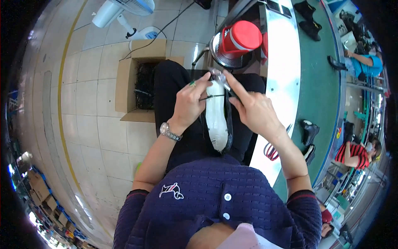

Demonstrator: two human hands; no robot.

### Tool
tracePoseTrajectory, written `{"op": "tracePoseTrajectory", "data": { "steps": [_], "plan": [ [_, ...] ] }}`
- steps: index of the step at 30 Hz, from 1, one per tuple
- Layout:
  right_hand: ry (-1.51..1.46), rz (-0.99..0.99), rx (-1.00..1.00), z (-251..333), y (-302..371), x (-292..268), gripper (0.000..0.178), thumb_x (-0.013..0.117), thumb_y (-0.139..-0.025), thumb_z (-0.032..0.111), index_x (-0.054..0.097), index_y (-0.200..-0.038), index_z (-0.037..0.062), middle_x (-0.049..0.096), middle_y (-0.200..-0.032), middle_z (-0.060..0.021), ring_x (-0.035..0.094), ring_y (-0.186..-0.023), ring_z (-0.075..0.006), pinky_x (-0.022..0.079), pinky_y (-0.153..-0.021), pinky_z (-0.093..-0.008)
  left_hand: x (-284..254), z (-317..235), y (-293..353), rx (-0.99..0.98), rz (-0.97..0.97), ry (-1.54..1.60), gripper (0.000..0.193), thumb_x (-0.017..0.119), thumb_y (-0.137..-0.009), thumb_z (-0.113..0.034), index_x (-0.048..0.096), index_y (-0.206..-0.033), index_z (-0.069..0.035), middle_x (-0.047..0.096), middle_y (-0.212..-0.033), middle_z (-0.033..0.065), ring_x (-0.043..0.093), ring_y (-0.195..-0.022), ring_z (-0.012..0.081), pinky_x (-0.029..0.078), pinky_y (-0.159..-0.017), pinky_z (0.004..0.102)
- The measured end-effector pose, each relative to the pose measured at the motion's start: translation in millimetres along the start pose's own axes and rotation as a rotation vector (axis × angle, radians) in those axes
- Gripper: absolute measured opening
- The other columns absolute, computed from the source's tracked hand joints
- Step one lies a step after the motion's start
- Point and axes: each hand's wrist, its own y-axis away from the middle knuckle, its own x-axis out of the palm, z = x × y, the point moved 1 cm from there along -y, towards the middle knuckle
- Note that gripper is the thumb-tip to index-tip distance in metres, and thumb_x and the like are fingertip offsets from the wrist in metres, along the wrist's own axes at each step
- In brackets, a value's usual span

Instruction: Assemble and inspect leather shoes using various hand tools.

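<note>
A black shoe with a white bottom facing up lies lengthwise on my lap, between my thighs. My left hand is closed at its far end, fingertips pressed against the shoe's edge. A shiny metal hand tool is in my right hand, over the same end; it is blurred, and I cannot tell its exact kind. A thin dark strand crosses the white bottom between my hands. The fingers partly cover the shoe's far end.
An open cardboard box with black items stands left on the tiled floor, below a white fan. A red bucket sits on a stool ahead. Right runs a white bench beside a green conveyor carrying black shoes. Other people work beyond.
</note>
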Motion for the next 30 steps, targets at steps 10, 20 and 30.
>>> {"op": "tracePoseTrajectory", "data": {
  "steps": [10, 20, 30],
  "plan": [
    [-0.199, -0.056, 0.055, -19.6, 9.2, 29.1, 0.066, 0.058, -0.093, 0.015, 0.026, -0.151, 0.0194, 0.066, -0.072, -0.0166, 0.066, -0.062, -0.0324, 0.053, -0.058, -0.041, -2.2, -2.8, -7.0, -0.315, 0.013, 0.259, 0.033, 0.061, -0.085, 0.004, 0.048, -0.114, -0.003, 0.068, -0.109, 0.0149, 0.067, -0.099, 0.0308, 0.053, -0.077, 0.0344],
    [-0.222, -0.433, 0.876, -178.3, 83.9, 95.3, 0.062, 0.056, -0.095, 0.028, 0.028, -0.149, 0.0107, 0.067, -0.097, -0.0238, 0.066, -0.086, -0.039, 0.051, -0.08, -0.0455, -2.2, -14.2, -28.9, -0.025, 0.28, 0.039, 0.069, 0.047, -0.066, 0.016, 0.06, -0.128, -0.012, 0.059, -0.13, 0.0118, 0.063, -0.108, 0.0284, 0.05, -0.086, 0.0328],
    [-0.166, -0.718, 1.153, -177.5, 227.4, 172.5, 0.042, 0.064, -0.086, 0.011, 0.055, -0.124, -0.0054, 0.059, -0.116, -0.0224, 0.053, -0.111, -0.0346, 0.041, -0.098, -0.0415, -0.6, -4.2, -19.9, 0.077, 0.271, -0.04, 0.065, 0.056, -0.066, 0.012, 0.065, -0.124, -0.016, 0.057, -0.135, 0.0059, 0.065, -0.087, 0.0224, 0.053, -0.079, 0.0317]
  ]
}}
